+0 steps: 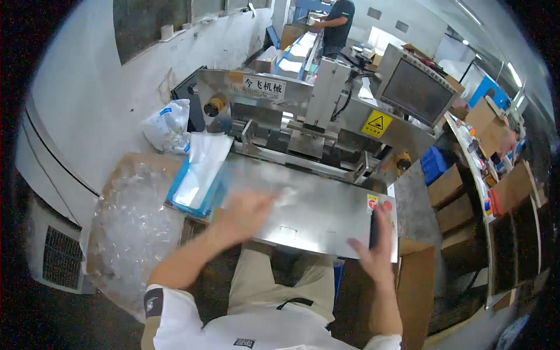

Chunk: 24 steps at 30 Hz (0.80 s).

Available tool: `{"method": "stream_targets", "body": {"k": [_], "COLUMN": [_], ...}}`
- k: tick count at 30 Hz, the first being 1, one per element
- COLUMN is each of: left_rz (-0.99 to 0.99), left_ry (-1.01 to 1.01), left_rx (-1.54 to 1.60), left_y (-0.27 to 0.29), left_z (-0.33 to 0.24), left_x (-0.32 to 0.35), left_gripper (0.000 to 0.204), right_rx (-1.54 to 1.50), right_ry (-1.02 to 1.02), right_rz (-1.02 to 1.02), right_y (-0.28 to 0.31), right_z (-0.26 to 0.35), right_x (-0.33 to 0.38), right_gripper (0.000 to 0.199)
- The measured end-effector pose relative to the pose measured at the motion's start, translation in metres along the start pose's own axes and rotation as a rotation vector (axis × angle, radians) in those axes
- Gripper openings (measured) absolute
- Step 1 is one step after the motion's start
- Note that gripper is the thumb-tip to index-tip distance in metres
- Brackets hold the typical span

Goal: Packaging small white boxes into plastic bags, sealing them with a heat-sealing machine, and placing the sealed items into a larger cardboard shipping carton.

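Observation:
My left hand (248,211) is over the left part of a shiny metal worktop (318,224), smeared by motion. Its fingers look closed on a blurred, see-through plastic piece (286,196), whose exact shape I cannot make out. At the worktop's right front corner is my right hand (379,251), with thumb and fingers spread and nothing held. A dark strip shows beside its fingers. Left of my left hand, a blue tray (181,185) carries a stack of white, film-like sheets (201,169).
A machine with a metal crossbar (303,96) and a screen (417,90) stands behind the worktop. A large carton of clear plastic pieces (137,221) is at the left, below a white bag (169,125). Shelves (513,233) line the right. A person (338,26) stands far back.

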<state>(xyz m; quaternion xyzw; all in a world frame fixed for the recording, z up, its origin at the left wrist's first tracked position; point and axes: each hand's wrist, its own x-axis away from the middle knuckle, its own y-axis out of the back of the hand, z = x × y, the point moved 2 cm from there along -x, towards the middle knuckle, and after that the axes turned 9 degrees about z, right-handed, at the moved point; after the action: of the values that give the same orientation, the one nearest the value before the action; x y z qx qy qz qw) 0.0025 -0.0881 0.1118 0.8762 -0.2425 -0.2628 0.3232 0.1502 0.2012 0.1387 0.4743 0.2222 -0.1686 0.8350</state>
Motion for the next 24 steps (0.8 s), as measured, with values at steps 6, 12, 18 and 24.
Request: {"method": "stream_targets", "body": {"k": [6, 12, 18, 24], "left_rz": [0.127, 0.168, 0.173, 0.729], "left_ry": [-0.019, 0.638, -0.275, -0.197], "left_rx": [0.381, 0.640, 0.130, 0.040], "left_y": [-0.054, -0.080, -0.070, -0.076], "left_z": [-0.063, -0.034, -0.066, -0.047], "left_x": [0.031, 0.055, 0.025, -0.003], "left_gripper": [0.020, 0.027, 0.045, 0.031], "right_rx": [-0.503, -0.167, -0.133, -0.196], "right_ry": [-0.045, 0.323, 0.354, 0.294], "right_rz": [0.454, 0.137, 0.300, 0.458], "right_y": [-0.054, -0.042, -0.055, -0.053], "right_z": [0.013, 0.030, 0.006, -0.001], "right_x": [-0.007, 0.000, 0.022, 0.025], "right_gripper": [0.007, 0.013, 0.017, 0.016]}}
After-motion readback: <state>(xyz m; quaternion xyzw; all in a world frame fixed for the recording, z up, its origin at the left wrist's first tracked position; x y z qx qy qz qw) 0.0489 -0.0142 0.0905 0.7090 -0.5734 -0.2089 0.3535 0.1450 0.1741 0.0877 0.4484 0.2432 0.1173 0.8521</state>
